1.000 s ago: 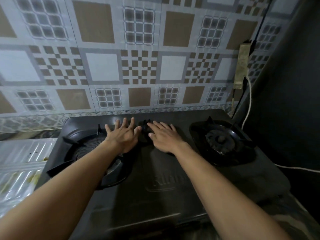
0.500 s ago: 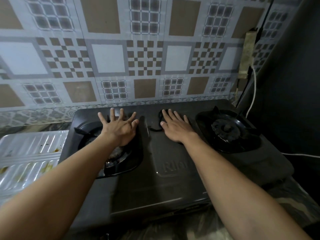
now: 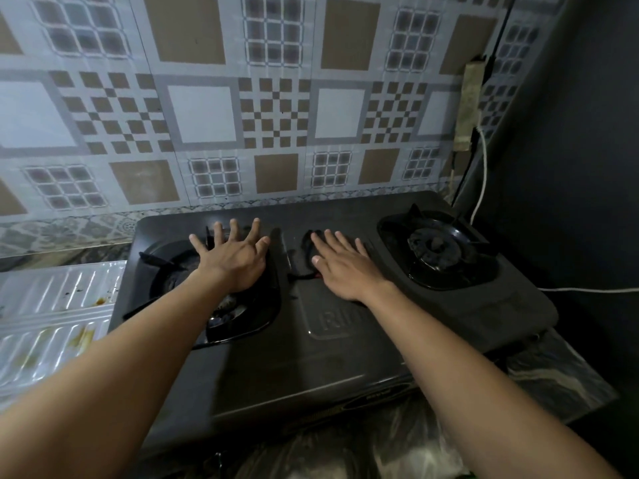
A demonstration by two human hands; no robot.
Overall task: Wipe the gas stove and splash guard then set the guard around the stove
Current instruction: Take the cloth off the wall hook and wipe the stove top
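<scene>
A dark two-burner gas stove stands on the counter against the tiled wall. My left hand is spread flat with straight fingers over the left burner. My right hand lies flat with straight fingers on the stove's middle, over a dark cloth that shows beside and beyond its fingers. The right burner is uncovered. A ribbed silver splash guard, stained with brown spots, lies flat on the counter left of the stove.
The patterned tile wall runs right behind the stove. A dark wall closes the right side, with a power strip and a white cable hanging near the right burner. Marbled counter shows in front.
My hands have drawn apart: the left moved left over the burner with fingers spread, the right stayed on the stove's middle. The camera shifted, so the stove sits more to the right.
</scene>
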